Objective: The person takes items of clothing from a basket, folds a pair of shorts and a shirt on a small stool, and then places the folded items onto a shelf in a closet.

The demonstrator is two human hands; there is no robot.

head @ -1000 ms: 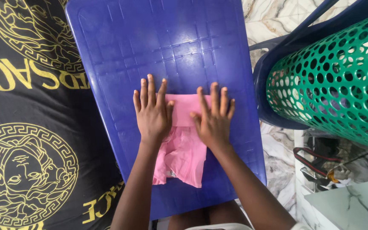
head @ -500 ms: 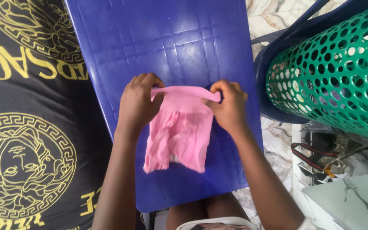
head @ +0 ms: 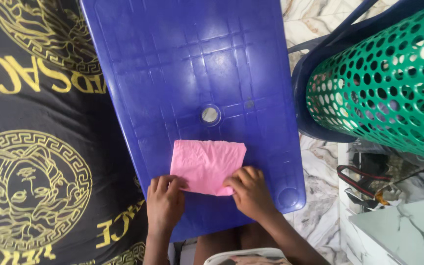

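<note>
A small pink garment (head: 207, 164) lies folded into a rough square on the blue plastic table (head: 187, 64), near its front edge. My left hand (head: 164, 202) pinches the garment's near left corner. At the near right corner, my right hand (head: 249, 192) has its fingers curled over the folded edge. Both hands sit at the table's front. A round hole (head: 210, 115) in the tabletop shows just beyond the garment.
A black cloth with gold patterns (head: 30, 162) covers the surface to the left. A green perforated basket (head: 388, 78) rests on a blue chair (head: 310, 98) to the right. Marble floor (head: 320, 206) and a white marble-look ledge (head: 398, 235) lie at lower right.
Both hands took the garment's far edge and folded it toward me. The garment is now a shorter square, and my hands have moved to its near edge.
</note>
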